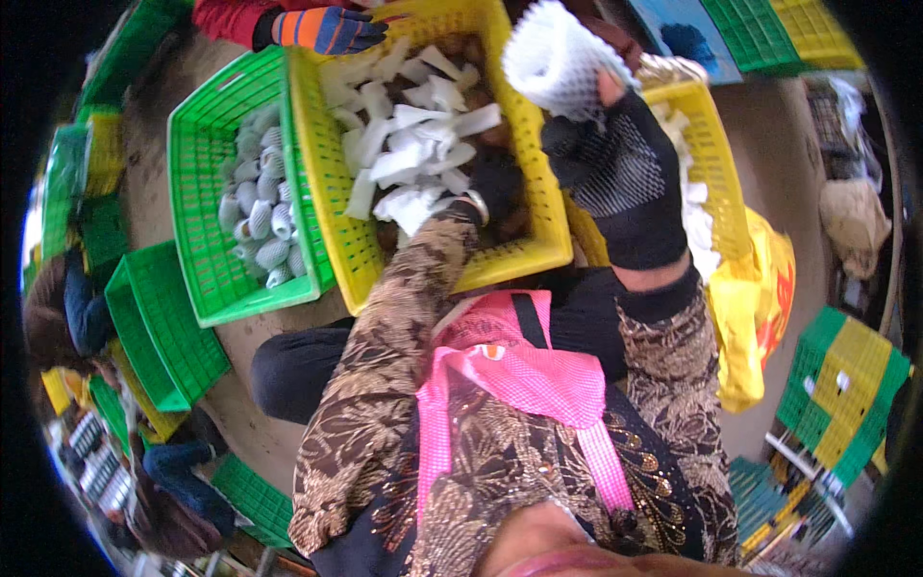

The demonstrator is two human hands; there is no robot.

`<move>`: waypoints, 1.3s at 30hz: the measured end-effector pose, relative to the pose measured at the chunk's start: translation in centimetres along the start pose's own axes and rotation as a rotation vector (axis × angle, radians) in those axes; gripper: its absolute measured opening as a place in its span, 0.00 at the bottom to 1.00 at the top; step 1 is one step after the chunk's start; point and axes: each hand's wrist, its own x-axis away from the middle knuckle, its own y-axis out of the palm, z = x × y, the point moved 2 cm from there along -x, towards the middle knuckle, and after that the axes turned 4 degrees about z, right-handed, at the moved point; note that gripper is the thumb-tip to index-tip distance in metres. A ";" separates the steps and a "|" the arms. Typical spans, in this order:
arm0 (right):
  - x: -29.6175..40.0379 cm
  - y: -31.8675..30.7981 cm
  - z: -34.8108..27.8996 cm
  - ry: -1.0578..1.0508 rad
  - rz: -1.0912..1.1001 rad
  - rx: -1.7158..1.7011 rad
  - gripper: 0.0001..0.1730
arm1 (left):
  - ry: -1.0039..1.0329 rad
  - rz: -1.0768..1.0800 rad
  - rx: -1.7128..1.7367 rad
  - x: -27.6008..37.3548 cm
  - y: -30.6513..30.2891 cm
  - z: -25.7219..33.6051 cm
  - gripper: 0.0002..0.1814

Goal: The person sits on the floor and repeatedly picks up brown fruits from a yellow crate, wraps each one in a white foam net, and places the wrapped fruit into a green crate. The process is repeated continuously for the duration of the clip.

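My right hand (621, 169), in a black glove with bare fingertips, is raised over the right rim of a yellow plastic crate (551, 238). It grips a white foam net sleeve (559, 58); whether anything is inside the sleeve I cannot tell. Down in the crate is my left hand (496, 184), also black-gloved, among dark brown round items and beside a pile of white strips (422, 144). Blur and shadow hide its fingers. Left of this crate, a green crate (216, 285) holds several items in foam net sleeves (267, 209).
Another person's striped-gloved hand (328, 30) is at the yellow crate's far edge. A second yellow crate (721, 173) with white pieces stands right, beside a yellow bag (746, 317). An empty-looking green crate (169, 328) lies left. People sit farther left, near stacked crates.
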 end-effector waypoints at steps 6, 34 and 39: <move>0.7 0.0 -1.6 -0.428 0.006 0.547 0.19 | -0.045 0.511 0.492 1.8 -8.7 0.5 0.40; 1.7 2.6 2.6 0.220 -0.717 0.404 0.32 | 0.013 0.374 1.191 9.3 -21.5 6.9 0.27; 2.3 2.5 2.0 0.248 -0.718 0.443 0.33 | 0.038 0.561 0.891 10.5 -20.8 7.1 0.28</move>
